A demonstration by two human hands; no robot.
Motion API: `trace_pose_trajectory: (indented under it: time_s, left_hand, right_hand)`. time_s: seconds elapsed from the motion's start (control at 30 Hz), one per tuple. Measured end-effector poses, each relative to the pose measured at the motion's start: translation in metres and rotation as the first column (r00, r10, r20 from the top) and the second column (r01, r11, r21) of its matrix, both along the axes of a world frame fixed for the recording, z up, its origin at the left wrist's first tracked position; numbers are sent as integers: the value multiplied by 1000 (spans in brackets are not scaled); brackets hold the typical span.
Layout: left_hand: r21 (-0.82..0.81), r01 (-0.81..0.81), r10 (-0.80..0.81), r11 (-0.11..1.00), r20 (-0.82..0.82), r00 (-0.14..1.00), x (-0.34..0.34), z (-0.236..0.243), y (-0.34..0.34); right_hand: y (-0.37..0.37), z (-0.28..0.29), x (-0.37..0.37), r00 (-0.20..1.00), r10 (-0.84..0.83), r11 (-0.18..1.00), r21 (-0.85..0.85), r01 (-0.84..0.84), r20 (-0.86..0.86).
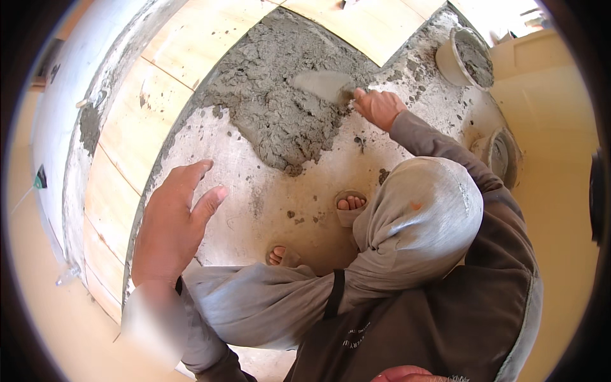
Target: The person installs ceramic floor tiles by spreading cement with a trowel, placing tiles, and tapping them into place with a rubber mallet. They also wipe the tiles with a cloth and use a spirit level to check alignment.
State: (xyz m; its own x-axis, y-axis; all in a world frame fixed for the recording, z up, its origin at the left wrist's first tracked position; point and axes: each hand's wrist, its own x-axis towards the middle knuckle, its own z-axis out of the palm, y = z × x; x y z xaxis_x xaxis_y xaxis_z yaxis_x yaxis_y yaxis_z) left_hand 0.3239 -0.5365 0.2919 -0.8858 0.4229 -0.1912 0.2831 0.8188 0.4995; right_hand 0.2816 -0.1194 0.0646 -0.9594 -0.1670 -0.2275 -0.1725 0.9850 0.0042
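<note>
My right hand is closed round the handle of a trowel, its blade blurred by motion. The blade is over a rough bed of wet grey mortar, which spreads across the floor in front of me. My left hand hangs empty above the floor's left side, thumb and fingers apart. Close by it runs a row of pale wood-coloured floor tiles, which border the mortar on the left.
A bucket holding grey mortar stands at the far right, with a second round container nearer, partly behind my right arm. More pale tiles lie beyond the mortar. A yellow wall rises at right, a white wall at left.
</note>
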Motion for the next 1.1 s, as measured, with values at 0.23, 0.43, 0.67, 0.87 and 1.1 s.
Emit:
trace_pose_trajectory:
  time_s: [0.23, 0.43, 0.67, 0.87, 1.1]
  left_hand:
    - [-18, 109, -105, 994, 143, 984, -3, -4, 17]
    - [-36, 61, -56, 998, 110, 992, 10, 2, -2]
    - [-85, 4, 7, 996, 134, 991, 16, -2, -31]
    - [-137, -30, 50, 990, 149, 988, 10, -16, -18]
    - [-135, -145, 174, 980, 235, 956, 28, 3, 3]
  right_hand:
    - [55, -38, -17, 971, -240, 969, -72, 238, -10]
    - [60, -16, -16, 746, -496, 682, -333, 651, 444]
    - [38, -14, 65, 568, -277, -161, -621, 768, 775]
    - [-13, -72, 9, 597, -186, -831, -450, 329, 780]
    - [-76, -68, -125, 685, 18, -858, -340, 384, 728]
